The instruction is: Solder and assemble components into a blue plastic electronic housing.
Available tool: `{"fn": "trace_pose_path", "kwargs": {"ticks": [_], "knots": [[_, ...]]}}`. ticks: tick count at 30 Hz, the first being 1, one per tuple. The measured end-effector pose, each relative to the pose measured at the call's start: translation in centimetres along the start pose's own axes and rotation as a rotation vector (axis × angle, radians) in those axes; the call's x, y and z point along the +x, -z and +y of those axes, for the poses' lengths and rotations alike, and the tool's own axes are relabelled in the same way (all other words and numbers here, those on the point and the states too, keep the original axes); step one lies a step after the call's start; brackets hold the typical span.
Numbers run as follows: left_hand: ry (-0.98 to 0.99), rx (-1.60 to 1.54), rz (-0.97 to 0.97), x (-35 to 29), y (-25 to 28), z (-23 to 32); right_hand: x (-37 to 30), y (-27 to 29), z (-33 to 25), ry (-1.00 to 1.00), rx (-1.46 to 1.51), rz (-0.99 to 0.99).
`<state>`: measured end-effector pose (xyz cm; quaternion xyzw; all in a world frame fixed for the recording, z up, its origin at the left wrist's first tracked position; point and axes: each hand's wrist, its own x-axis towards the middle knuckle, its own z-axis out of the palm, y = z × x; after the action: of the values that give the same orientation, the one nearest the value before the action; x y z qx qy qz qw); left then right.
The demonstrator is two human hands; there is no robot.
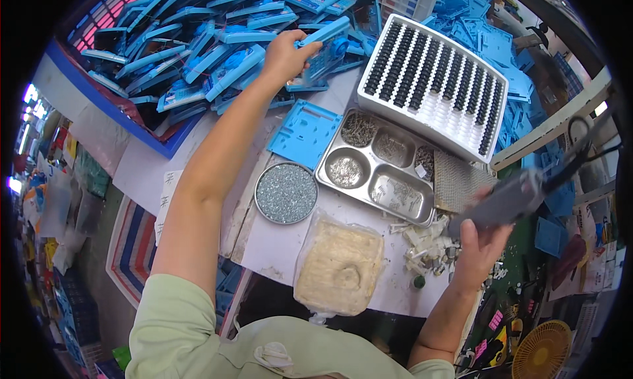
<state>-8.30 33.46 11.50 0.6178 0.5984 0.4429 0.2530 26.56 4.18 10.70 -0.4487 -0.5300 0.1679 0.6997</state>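
My left hand reaches to the far side of the table and grips the edge of a blue plastic housing, in front of a large heap of similar blue housings. On the right, my right hand is closed around a dark grey electric screwdriver, blurred, with a black cord running up to the right. Between the hands lie a flat blue plastic panel, a round tin of small silvery screws and a steel compartment tray with small metal parts.
A white tray with rows of black round parts stands far right. Near me lies a plastic-wrapped tan block. Small white plastic pieces are scattered beneath my right hand. A blue crate edge borders the left; more blue parts pile up behind.
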Motion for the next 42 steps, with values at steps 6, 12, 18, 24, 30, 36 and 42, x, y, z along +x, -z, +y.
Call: {"fn": "trace_pose_path", "kwargs": {"ticks": [6,12,18,24,30,36,42], "knots": [[-0.675,0.040,0.086,-20.3,2.6,2.8,-7.5,-2.0,-0.1,-0.478,0.443,-0.390],[-0.688,0.052,-0.241,-35.7,2.1,-1.2,-11.1,-4.2,2.8,-1.146,0.883,-0.316],[-0.585,0.051,-0.490,-40.8,1.7,-3.6,-13.6,1.1,2.2,-0.701,-0.250,-0.644],[-0.560,0.049,-0.591,-41.6,1.4,-4.4,-14.3,1.6,2.6,-0.333,-0.593,-0.711],[-0.517,0.026,-0.671,-40.2,1.9,-3.8,-13.1,2.0,2.8,-0.242,-0.574,-0.746],[-0.286,0.103,-0.605,-39.0,1.5,-1.6,-13.8,-0.9,0.4,0.098,-0.405,-0.906],[-0.310,0.383,-0.737,-39.4,3.4,-0.9,-15.7,-2.2,-0.2,0.115,-0.494,-1.078]]}}
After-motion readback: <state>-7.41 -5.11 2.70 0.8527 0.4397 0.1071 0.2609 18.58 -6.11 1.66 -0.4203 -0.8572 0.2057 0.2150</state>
